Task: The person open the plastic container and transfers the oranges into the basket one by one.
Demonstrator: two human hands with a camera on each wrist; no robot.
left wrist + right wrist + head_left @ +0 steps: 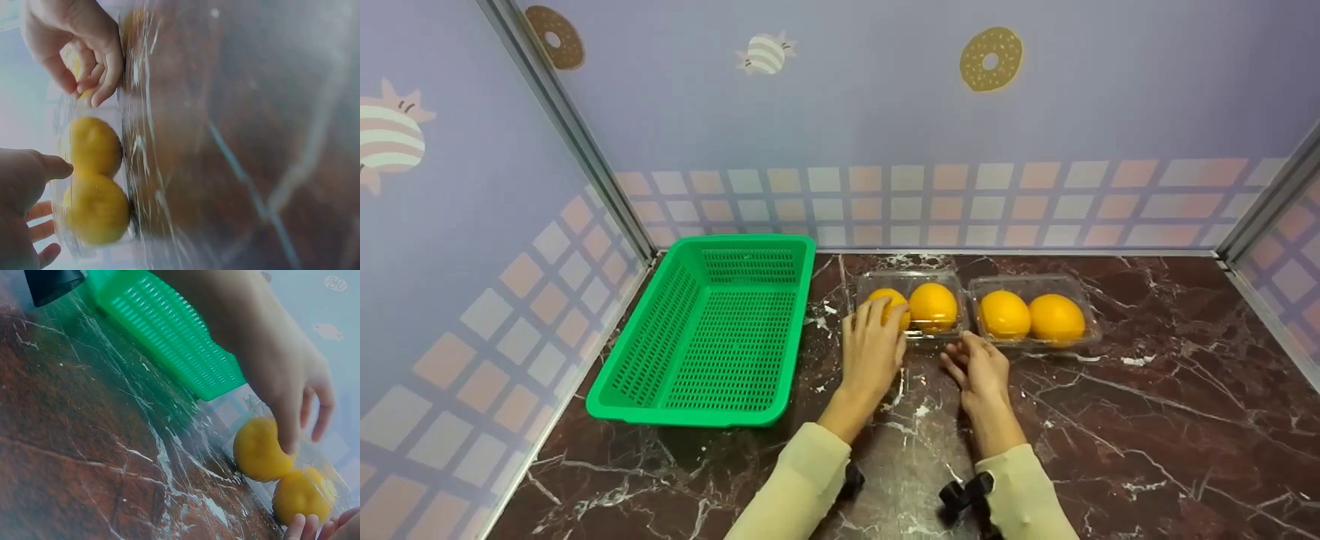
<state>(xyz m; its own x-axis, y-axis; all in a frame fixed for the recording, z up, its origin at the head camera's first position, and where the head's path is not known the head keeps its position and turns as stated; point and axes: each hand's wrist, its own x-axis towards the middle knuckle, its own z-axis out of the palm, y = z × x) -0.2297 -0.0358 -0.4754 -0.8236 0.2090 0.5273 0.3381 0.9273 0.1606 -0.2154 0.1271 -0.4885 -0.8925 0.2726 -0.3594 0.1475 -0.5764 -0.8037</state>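
Observation:
A clear plastic box [911, 277] holds two round orange-yellow fruits, likely oranges; the left orange [887, 298] is partly covered by fingers, and the right orange [933, 306] shows whole. Over the left end of this box reaches my left hand [873, 352], fingers apart; in the right wrist view its thumb [288, 433] overlaps an orange [261, 450]. My right hand [981, 371] is at the box's front right corner, fingers loosely bent and fingertips right at the rim. Beside it lies a second clear box [1027, 283] with two more oranges [1056, 318].
To the left stands a green perforated plastic basket [802, 330] with nothing in it. Patterned walls [870, 97] enclose the dark marbled tabletop [1170, 420] at the back and sides. Black wrist mounts [966, 493] sit by the sleeves.

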